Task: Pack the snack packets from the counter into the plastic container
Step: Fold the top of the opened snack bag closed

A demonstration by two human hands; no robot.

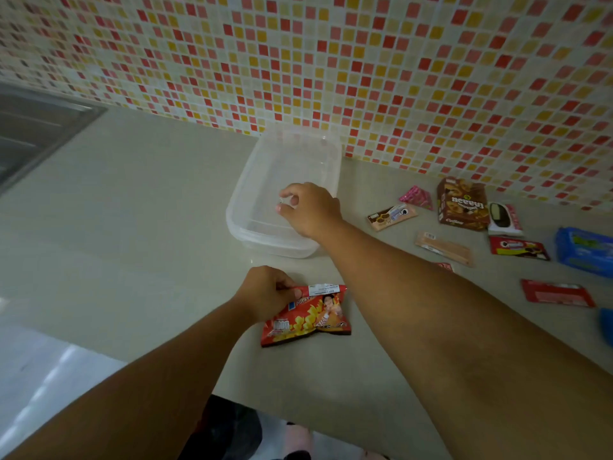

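Now your left hand (265, 292) has its grip pinched closed on the top edge of the red potato snack packet (306, 315), which lies flat on the pale worktop (132, 227) just in front of the clear plastic container (285, 180). Your right hand (308, 209) reaches over the container's near right corner, fingers curled loosely inward with nothing between them; whether it touches the rim you cannot tell. The container sits close to the mosaic tiled wall (365, 61), and nothing shows inside it. To your right, well apart from the container, other packets are scattered on the worktop: a brown coffee box (462, 205), a small pink packet (417, 197), a long tan wafer packet (444, 249), a flat red packet (557, 293) and a blue packet (585, 250).
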